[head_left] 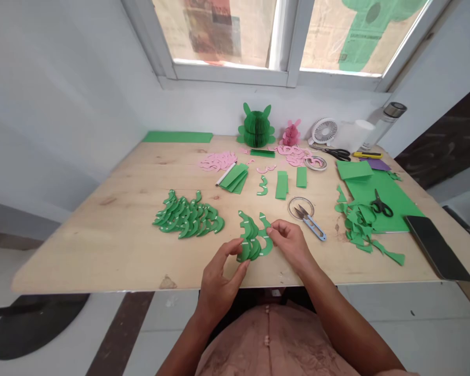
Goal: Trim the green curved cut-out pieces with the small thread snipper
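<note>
Near the table's front edge, my left hand (pixel 222 271) pinches a small fan of curved green paper pieces (pixel 249 243) between thumb and fingers. My right hand (pixel 289 241) grips a single curved green piece (pixel 265 241) by its right side, just beside that fan. White marks show on the green pieces. Left of my hands lies a large overlapping pile of similar green pieces (pixel 190 215). One more wavy green piece (pixel 262 186) rests farther back. Blue-handled snips (pixel 313 225) and a ring of tape (pixel 301 208) lie beyond my right hand.
Green scraps (pixel 360 222), black scissors (pixel 382 204), green sheets (pixel 391 201) and a phone (pixel 436 248) lie at right. Pink cutouts (pixel 218 161) and green rectangles (pixel 235 178) lie farther back. Against the wall stand green (pixel 257 128) and pink (pixel 291 134) paper figures, a fan (pixel 324 130) and a bottle (pixel 384 125).
</note>
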Demonstrator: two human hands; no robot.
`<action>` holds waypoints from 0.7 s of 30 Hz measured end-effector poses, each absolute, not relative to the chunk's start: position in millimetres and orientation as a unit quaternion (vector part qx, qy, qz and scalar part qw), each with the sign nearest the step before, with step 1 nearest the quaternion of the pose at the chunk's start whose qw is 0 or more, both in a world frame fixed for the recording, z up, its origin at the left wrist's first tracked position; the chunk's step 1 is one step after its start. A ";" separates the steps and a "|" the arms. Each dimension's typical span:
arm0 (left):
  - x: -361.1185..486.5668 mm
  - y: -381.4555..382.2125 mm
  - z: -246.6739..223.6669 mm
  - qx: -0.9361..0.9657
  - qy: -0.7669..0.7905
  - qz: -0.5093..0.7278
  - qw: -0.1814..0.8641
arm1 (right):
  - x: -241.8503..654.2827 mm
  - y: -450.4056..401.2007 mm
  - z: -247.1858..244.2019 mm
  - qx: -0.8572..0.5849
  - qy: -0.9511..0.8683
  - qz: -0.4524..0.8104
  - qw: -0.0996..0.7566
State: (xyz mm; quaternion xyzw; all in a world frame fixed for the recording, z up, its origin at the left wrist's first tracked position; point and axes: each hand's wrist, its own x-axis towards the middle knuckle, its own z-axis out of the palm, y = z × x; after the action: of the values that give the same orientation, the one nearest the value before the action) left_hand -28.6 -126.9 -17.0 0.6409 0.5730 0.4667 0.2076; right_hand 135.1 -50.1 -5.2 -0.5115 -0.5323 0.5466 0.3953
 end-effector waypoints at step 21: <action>7.8 -114.2 -38.2 0.705 0.544 0.407 0.204 | 191.2 -54.5 -31.1 -0.560 -0.536 0.492 0.395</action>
State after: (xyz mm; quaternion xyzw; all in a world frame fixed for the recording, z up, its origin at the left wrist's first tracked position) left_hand 7.8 -114.2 -38.2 0.7053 0.5436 0.4066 0.2042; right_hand 191.2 -54.5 -31.1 -0.5605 -0.5361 0.4923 0.3950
